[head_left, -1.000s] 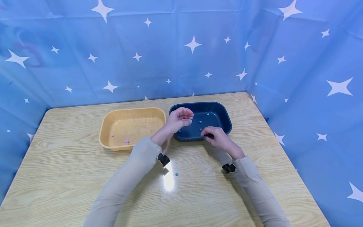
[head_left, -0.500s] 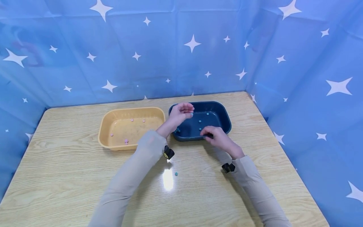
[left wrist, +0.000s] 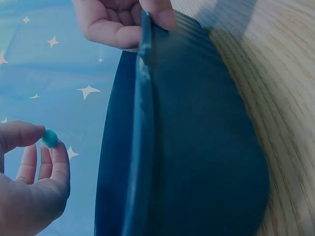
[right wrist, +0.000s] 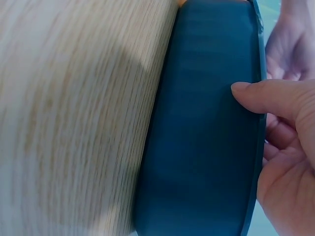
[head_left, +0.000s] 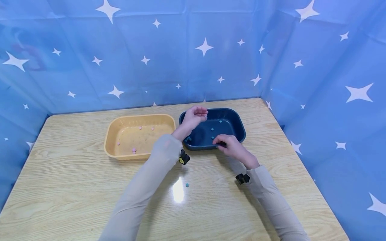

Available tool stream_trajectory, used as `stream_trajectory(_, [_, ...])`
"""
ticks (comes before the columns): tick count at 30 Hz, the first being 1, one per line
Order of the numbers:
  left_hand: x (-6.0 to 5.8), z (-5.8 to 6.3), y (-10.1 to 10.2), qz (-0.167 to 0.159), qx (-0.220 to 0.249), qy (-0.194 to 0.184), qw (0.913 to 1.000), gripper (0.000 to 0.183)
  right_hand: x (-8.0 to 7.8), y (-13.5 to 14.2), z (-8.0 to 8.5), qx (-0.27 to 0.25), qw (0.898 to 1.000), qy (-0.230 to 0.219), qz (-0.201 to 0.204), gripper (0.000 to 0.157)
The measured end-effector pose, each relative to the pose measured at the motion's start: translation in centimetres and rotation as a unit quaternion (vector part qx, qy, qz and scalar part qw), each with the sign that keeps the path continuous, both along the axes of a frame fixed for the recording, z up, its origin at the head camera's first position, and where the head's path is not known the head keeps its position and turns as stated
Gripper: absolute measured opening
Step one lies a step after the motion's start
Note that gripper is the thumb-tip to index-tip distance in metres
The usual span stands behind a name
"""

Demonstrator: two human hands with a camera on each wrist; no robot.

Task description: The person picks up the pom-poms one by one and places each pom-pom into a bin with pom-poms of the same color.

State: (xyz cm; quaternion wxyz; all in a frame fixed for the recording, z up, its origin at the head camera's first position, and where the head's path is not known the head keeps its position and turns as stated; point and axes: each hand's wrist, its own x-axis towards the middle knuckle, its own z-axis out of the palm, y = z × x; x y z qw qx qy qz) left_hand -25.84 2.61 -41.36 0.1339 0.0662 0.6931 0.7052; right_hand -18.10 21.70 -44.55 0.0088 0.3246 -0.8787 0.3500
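Above the left part of a dark blue tray [head_left: 238,124] I hold my left hand [head_left: 194,117]. In the left wrist view, thumb and fingertips of that hand [left wrist: 35,189] pinch a small teal ball [left wrist: 49,138], which is hard to make out from the head. My right hand [head_left: 230,146] grips the tray's near rim. Its thumb lies on the outer wall and the other fingers curl over inside, as the right wrist view of the hand [right wrist: 288,123] and tray [right wrist: 206,128] shows. Several teal balls [head_left: 212,129] lie in the tray, some near its left end.
Left of the blue tray stands a yellow tray [head_left: 108,142] with several pink balls [head_left: 134,150]. One more teal ball [head_left: 187,185] lies on the wooden table [head_left: 75,187], nearer to me. A blue star-patterned curtain [head_left: 169,77] surrounds the far and side edges.
My left hand has moved slightly right and away from me over the blue tray, its teal ball becoming harder to see from the head. The right hand stays on the rim.
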Motion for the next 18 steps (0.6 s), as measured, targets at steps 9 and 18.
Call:
stream_trajectory(9, [0.1,-0.5,0.0,0.005,0.006,-0.016,0.9998,0.031,0.0,0.0,0.1,0.002,1.0,0.0,0.001,0.02])
stream_trajectory(18, [1.3,-0.1,-0.8,-0.002,0.034,-0.013,0.9993,0.029,0.1,0.0,0.1,0.003,1.0,-0.004,-0.004,0.019])
